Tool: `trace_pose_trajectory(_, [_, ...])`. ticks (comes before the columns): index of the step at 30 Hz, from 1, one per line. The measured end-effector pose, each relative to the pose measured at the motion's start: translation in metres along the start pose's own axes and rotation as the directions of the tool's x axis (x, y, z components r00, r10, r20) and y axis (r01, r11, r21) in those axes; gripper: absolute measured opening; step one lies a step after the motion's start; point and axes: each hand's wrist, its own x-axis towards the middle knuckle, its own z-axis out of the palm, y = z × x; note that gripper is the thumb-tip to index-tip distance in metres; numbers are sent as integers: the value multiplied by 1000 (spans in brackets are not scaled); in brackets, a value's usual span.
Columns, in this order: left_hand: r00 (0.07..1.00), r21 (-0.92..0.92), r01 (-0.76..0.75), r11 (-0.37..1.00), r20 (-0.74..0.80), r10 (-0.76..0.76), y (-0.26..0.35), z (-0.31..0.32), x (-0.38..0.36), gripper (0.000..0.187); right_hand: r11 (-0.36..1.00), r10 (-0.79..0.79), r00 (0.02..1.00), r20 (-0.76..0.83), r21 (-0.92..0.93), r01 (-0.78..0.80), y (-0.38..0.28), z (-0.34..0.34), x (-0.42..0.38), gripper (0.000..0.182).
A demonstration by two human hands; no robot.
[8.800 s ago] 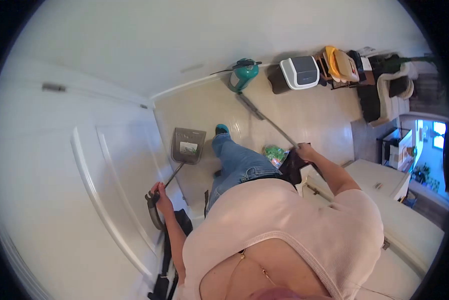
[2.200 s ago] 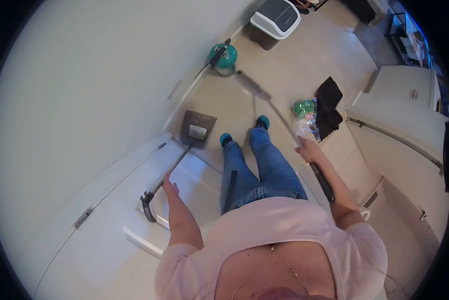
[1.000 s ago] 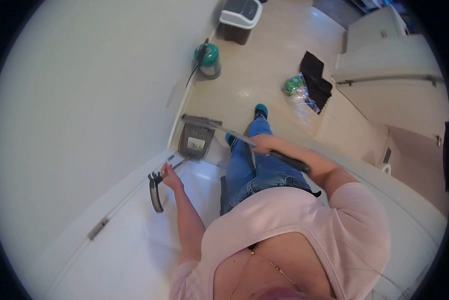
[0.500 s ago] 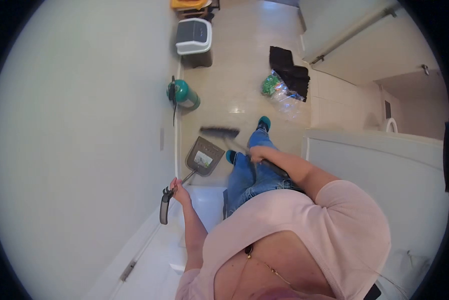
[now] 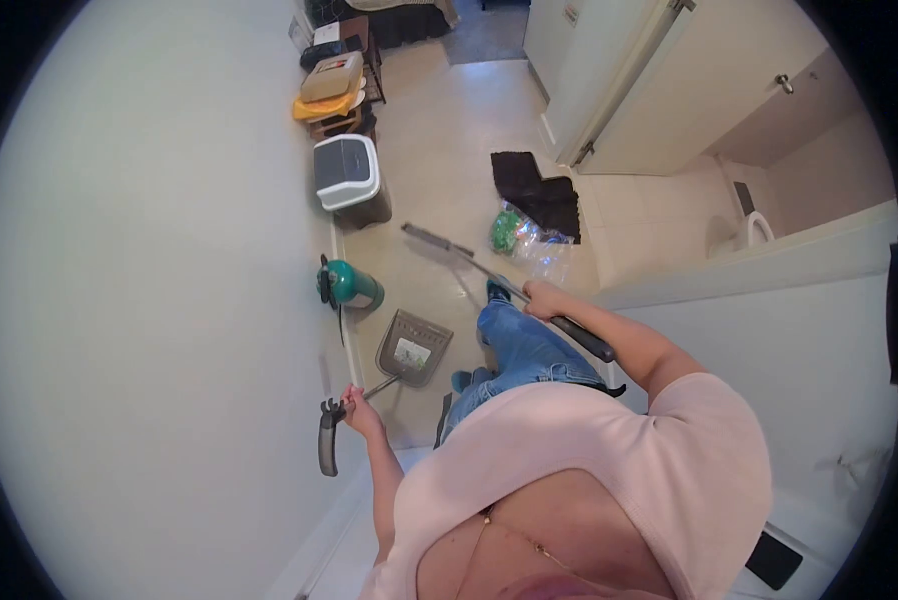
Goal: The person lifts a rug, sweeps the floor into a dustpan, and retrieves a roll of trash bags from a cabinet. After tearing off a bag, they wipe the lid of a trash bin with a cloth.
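Observation:
My left hand (image 5: 361,411) is closed round the thin handle of a grey long-handled dustpan (image 5: 415,348). Its dark grip sticks out beside the wall, and the pan lies near the floor with a pale label or debris in it. In my right hand (image 5: 544,299) is the shaft of a broom (image 5: 437,240), whose black grip passes along my forearm. The broom head is forward of the dustpan, apart from it, and looks slightly raised, though I cannot tell for sure.
Along the left wall stand a teal cylinder (image 5: 354,285), a lidded bin (image 5: 354,180) and a stacked shelf (image 5: 333,90). A dark mat (image 5: 539,195) and clear plastic bag with green contents (image 5: 509,232) lie on the floor. An open door (image 5: 689,90) stands at right.
The broom head has swung forward, away from the dustpan. My view has shifted forward, showing more of the room's far end, and my legs have changed position.

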Motion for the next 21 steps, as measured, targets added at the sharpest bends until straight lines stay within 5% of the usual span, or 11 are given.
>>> trace_pose_trajectory(1, [1000, 23, 11, 1000, 11, -11, 12, 13, -4, 15, 999, -40, 995, -90, -5, 39, 6, -20, -3, 28])
trace_pose_trajectory(4, [999, 61, -6, 998, 35, 3, 35, 76, 12, 19, 936, 57, 988, -140, 351, -4, 12, -76, 25, 29])
trace_pose_trajectory(7, [995, 36, 94, 995, 34, -96, 55, 142, 53, 22, 621, 287, 958, -23, 766, -168, 18, -98, 86, 29])
trace_pose_trajectory(10, [997, 90, 60, 994, 33, -63, 46, 189, 90, 23, 889, 309, 918, -249, 418, -187, 37, -150, 138, 30])
trace_pose_trajectory(14, [996, 114, 69, 991, 45, -74, 57, 246, 132, 25, 985, 166, 908, -384, 24, -170, 97, -208, 284, 35])
trace_pose_trajectory(18, [992, 225, 101, 969, 48, -114, 70, 297, 152, 28, 980, 168, 960, -224, -69, -188, 60, -245, 348, 35])
trace_pose_trajectory(21, [995, 308, 15, 951, 93, -45, 62, 315, 162, 29, 986, 146, 983, -113, -65, -154, 62, -184, 357, 41])
